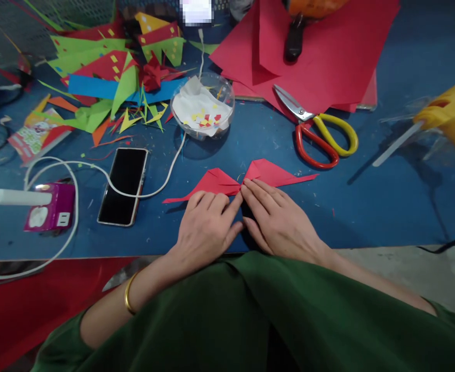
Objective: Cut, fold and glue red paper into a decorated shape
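A folded red paper (268,173) lies at the front of the blue table, spread like two wings with long thin tips pointing left and right. My left hand (209,219) presses on its left wing with bent fingers, index fingertip at the narrow middle. At that same middle, the fingertips of my right hand (279,217) bear down close together. The two thumbs nearly meet below the paper, and its lower edge is hidden by my fingers. Beyond the right wing rest scissors (308,119) with one red and one yellow handle, blades apart.
Behind the paper stands a clear bowl (225,132) with white tissue and small paper bits. To the left are a phone (123,186), a white cable (169,173), a purple box (62,217) and colourful paper scraps (91,116). Red sheets (328,62) and a yellow glue gun (452,116) lie right.
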Available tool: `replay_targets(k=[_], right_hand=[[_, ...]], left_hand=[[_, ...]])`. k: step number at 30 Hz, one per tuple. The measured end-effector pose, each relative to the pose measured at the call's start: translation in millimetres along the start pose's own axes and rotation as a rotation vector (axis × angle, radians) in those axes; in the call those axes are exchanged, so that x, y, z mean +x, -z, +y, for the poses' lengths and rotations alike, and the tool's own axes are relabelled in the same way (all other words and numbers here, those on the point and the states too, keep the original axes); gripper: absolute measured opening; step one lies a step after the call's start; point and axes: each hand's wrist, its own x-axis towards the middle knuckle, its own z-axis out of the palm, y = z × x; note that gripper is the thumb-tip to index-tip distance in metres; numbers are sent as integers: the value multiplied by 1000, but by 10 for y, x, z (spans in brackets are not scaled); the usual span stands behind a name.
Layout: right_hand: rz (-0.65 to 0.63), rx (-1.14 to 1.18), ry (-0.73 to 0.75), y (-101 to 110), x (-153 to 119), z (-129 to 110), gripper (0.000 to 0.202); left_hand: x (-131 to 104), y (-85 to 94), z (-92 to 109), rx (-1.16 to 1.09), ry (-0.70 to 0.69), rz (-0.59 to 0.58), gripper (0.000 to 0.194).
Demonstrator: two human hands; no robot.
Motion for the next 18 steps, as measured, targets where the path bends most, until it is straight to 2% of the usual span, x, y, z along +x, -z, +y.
replay_targets(k=[3,6,12,18], right_hand=[[-8,12,7,-36,27,3,53],[-26,25,26,-36,15,14,54],[-46,10,33,-29,7,17,56],[-80,-23,51,-23,15,21,57]], left_hand=[[-6,10,-64,-50,171,99,27],[54,28,-121,-117,307,118,17],[206,9,-204,-265,387,28,18],[224,15,-340,-335,399,-17,20]])
